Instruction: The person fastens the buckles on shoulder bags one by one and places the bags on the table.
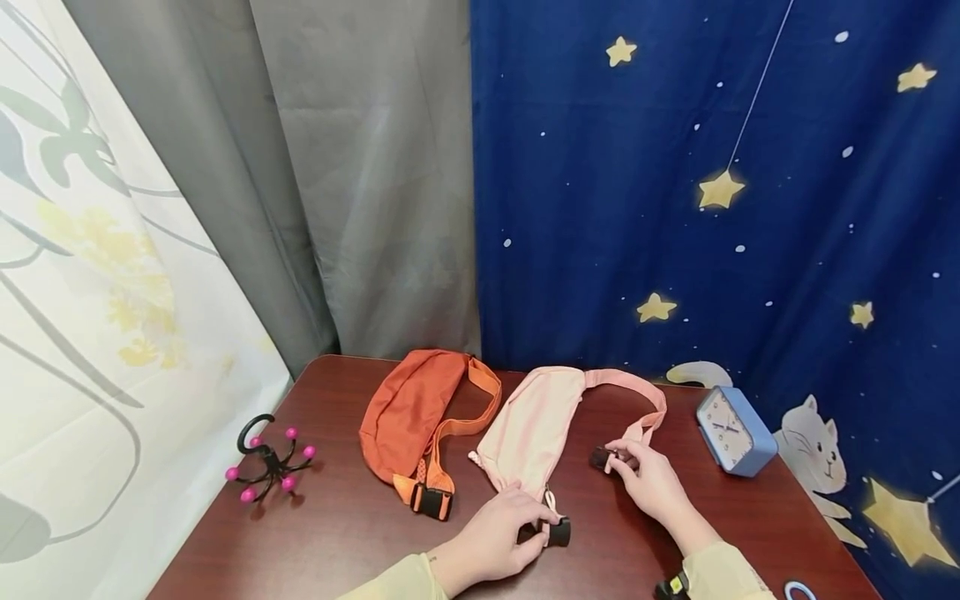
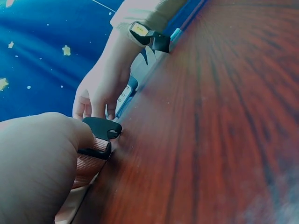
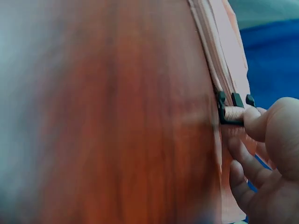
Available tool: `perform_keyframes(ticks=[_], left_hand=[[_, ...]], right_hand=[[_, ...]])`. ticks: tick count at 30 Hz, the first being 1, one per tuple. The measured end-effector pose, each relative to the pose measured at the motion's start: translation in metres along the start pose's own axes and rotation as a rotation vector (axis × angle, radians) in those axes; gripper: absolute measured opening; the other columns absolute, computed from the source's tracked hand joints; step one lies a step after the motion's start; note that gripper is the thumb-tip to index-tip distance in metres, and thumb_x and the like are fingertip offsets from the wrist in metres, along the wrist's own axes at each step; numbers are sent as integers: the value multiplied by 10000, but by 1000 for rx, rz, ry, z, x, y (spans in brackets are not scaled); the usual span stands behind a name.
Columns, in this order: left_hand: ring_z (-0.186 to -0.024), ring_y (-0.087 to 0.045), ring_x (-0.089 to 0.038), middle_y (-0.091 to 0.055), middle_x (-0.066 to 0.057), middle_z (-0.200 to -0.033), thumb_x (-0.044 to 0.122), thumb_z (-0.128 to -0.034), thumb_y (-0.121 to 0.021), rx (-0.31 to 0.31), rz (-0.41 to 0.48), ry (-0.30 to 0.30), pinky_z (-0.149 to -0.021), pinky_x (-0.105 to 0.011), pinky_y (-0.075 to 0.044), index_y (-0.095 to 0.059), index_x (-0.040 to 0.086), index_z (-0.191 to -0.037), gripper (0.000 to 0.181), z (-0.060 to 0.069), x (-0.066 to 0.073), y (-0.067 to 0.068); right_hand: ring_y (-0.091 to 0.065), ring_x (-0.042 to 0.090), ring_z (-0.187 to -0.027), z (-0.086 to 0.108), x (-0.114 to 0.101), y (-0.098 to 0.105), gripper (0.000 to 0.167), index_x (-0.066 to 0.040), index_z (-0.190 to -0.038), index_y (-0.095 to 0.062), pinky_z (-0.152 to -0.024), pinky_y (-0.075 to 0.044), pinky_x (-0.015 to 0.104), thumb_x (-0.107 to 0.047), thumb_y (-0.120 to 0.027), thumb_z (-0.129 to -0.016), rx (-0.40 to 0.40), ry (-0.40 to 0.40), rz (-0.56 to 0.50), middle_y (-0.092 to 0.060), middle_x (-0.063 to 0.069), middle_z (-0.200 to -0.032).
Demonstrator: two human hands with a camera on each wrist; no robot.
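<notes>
A pale pink waist bag (image 1: 531, 421) lies on the table, its strap (image 1: 633, 385) looping out to the right. At its near end, my left hand (image 1: 498, 529) pinches the strap beside a black socket buckle half (image 1: 558, 532). In the left wrist view that buckle half (image 2: 103, 128) shows beyond the thumb. My right hand (image 1: 652, 479) holds the black pronged buckle half (image 1: 600, 457) at the strap's other end; its prongs (image 3: 237, 99) show in the right wrist view. The two buckle halves are apart.
An orange-red waist bag (image 1: 408, 408) with a fastened black buckle (image 1: 432, 502) lies left of the pink one. Farther left stands a black hook rack (image 1: 272, 467) with pink balls. A blue clock (image 1: 738, 429) is at the right, and a light-blue ring (image 1: 799, 590) shows at the near edge.
</notes>
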State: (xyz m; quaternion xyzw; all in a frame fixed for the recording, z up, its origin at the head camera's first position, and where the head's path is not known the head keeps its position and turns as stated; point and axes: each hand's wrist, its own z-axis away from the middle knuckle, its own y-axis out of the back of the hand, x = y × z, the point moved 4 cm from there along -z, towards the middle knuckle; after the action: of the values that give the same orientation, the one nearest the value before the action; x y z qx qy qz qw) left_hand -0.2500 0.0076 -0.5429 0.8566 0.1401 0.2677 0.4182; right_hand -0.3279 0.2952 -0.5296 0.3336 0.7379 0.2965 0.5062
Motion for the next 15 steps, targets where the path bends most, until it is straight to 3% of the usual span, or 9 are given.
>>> perform_keyframes(ticks=[8,15], left_hand=[[-980,-674,-2,-731,101,-962,177,-971,-791,3,8,6,-1207,-549,-513,-791,214,-1191,223,0,-1,-1],[-985,-680,-1,-741,99,-976,180,-978,-787,-4,12,18,-1211,-547,-511,-793,217,-1192,217,1,-1,-2]], right_hand=[[-644,-24,-788,11,-10,2,211,-186,-1182,-791,-738,-558,232,-81,-786,-999,-119,74,-58,-751,-98,-938],[-635,-39,-785,22,-18,1,178,-201,-1190,-784,-724,-570,219,-158,-784,-1017,-252,119,-103,-764,-90,-986]])
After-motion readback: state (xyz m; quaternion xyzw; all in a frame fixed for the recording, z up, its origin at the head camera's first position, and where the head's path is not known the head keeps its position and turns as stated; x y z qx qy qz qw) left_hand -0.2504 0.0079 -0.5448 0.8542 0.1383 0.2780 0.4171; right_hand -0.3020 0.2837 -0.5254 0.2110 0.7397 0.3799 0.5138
